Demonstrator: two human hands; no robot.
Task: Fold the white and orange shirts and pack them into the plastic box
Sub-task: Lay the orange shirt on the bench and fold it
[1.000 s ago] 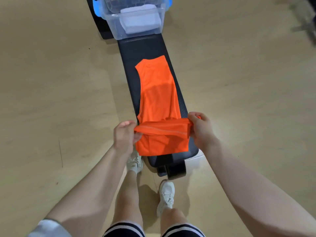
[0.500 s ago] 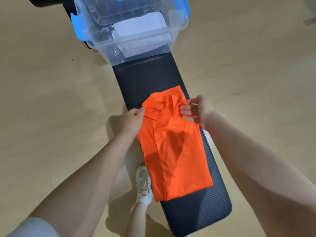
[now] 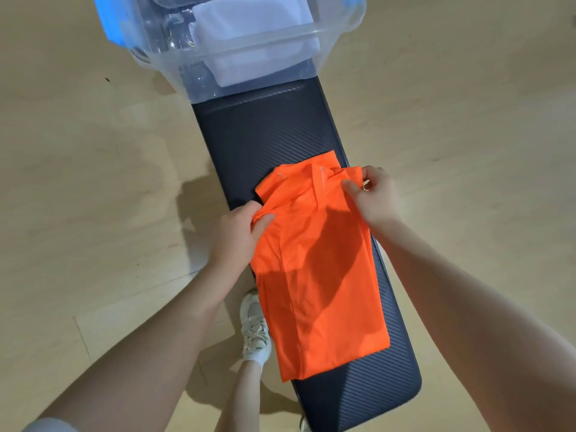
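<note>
A pale wooden floor [image 3: 93, 182] surrounds the long, ribbed black counter [image 3: 271, 129]. At its far end sits the clear plastic box [image 3: 280, 42] holding the folded white shirt [image 3: 249, 29]. The smooth orange shirt [image 3: 321, 275] lies folded lengthwise, overhanging the counter's left edge; left hand [image 3: 237, 235] and right hand [image 3: 374, 194] pinch its far corners.
</note>
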